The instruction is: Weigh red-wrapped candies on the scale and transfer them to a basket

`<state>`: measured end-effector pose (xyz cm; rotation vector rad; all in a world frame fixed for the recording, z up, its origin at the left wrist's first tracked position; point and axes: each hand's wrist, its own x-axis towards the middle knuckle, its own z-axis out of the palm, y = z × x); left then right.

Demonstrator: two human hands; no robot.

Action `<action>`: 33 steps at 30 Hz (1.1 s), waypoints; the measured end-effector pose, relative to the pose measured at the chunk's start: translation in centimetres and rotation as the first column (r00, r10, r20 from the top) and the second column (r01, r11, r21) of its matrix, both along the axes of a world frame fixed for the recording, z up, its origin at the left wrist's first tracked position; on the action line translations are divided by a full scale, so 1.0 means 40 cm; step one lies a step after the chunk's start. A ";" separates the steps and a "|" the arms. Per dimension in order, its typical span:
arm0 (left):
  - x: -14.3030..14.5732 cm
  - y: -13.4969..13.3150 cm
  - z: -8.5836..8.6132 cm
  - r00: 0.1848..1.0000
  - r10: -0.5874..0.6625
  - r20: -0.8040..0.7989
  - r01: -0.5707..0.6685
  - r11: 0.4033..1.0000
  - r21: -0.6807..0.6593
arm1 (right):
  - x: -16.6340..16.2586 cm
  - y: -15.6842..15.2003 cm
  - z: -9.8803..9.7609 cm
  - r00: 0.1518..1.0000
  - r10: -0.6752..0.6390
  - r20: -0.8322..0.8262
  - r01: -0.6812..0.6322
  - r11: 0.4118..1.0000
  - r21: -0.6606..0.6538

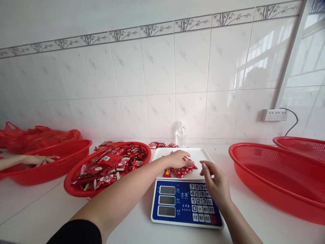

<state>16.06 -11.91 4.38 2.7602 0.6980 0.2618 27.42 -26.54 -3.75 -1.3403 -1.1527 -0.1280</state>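
Note:
A blue electronic scale (186, 203) with a white weighing tray (200, 156) stands on the white counter in front of me. My left hand (179, 159) lies palm down on the tray, fingers closed over a small heap of red sweet packets (183, 171). Just right of the heap, above the keypad, my right hand (215, 181) hovers with its fingers loosely curled and nothing in them. A round red basket (76, 189) full of red sweet packets (111, 164) sits to the left of the scale.
A large empty red mesh basket (276, 176) sits right of the scale, another red basket (302, 145) behind it. At far left, another person's hand (38, 160) reaches into a red basket (50, 166) beside red plastic bags (33, 135). A clear bottle (181, 135) stands by the tiled wall.

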 end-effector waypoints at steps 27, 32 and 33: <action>-0.332 -0.071 -0.186 0.410 -0.027 0.912 -0.141 0.986 0.092 | -0.137 0.112 0.073 0.859 0.194 0.474 -0.001 0.926 -0.377; -0.335 -0.063 -0.185 0.376 0.009 0.926 -0.165 0.985 0.057 | -0.190 0.170 0.101 0.795 0.361 0.487 0.021 0.787 -0.617; -0.334 -0.061 -0.184 0.376 0.006 0.927 -0.167 0.984 0.061 | -0.195 0.181 0.104 0.789 0.381 0.482 0.031 0.759 -0.651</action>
